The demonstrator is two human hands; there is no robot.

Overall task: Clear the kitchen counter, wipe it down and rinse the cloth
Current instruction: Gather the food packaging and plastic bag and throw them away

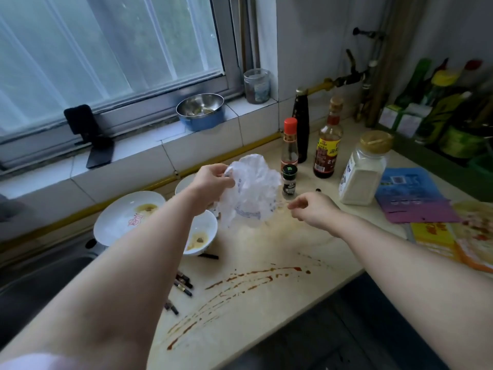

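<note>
Beside sink (pixel 40 273), sauce-smeared bowl (pixel 201 236) and plate (pixel 125 217)

A wide window (pixel 106 41) with frosted panes and pale bars lets in soft daylight above a white-tiled sill (pixel 149 148). White tiled walls (pixel 314 44) meet at a corner, where pipes (pixel 344 78) run.

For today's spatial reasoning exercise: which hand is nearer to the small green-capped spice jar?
Right. The right hand hovers just beside the spice jar, slightly nearer the camera; the left hand holds the crumpled plastic bag, farther left.
</note>
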